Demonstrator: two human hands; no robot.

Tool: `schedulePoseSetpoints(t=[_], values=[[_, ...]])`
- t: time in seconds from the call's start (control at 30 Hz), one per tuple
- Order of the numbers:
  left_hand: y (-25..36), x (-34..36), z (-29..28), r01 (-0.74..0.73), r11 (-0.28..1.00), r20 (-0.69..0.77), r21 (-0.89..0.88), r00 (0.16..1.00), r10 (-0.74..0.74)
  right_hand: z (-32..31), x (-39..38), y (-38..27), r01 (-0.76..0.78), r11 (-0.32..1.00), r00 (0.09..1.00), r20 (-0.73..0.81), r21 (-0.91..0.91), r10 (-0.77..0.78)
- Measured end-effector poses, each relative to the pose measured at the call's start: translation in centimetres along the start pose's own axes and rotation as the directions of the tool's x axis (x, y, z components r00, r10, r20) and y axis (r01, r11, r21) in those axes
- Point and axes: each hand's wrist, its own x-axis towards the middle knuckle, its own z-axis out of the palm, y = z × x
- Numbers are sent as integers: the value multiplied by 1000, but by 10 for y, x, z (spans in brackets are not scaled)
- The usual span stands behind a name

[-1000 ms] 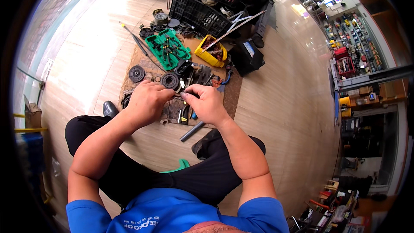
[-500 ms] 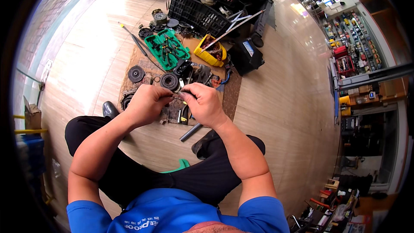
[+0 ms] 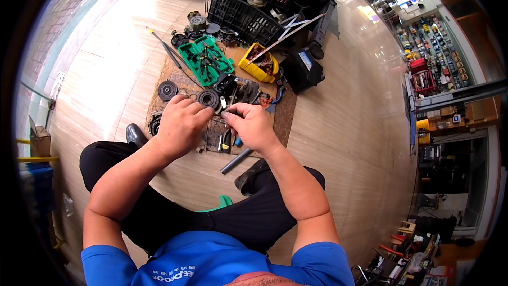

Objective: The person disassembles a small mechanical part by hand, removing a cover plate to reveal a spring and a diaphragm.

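Observation:
My left hand (image 3: 182, 127) is closed with its back up, fingers curled over beside a dark grooved pulley (image 3: 208, 98); whatever they hold is hidden. A short gap to the right, my right hand (image 3: 251, 128) pinches thumb against forefinger on something too small to make out. Another grooved pulley (image 3: 168, 90) lies to the left of the first. Below the hands are a yellow-and-black hand tool (image 3: 226, 142) and a grey metal tube (image 3: 236, 161). Beyond them lies an open green tool case (image 3: 205, 60) with pliers-like tools inside.
At the back stand stacked black crates (image 3: 244, 17) and a yellow tub (image 3: 258, 62) of copper-coloured pieces. A black box (image 3: 301, 71) sits to the right. A brown board (image 3: 288, 107) lies under the parts. Long thin rods (image 3: 165, 47) rest at the left.
My hands have come apart a little. The left has turned its back upward and risen slightly away, while the right keeps its pinch in nearly the same place.

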Motion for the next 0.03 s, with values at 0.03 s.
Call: schedulePoseSetpoints(t=[0.03], values=[[0,1,0,-16,1000,-6,9,1000,16,-3,1,1,-69,990,997,39,123,64]])
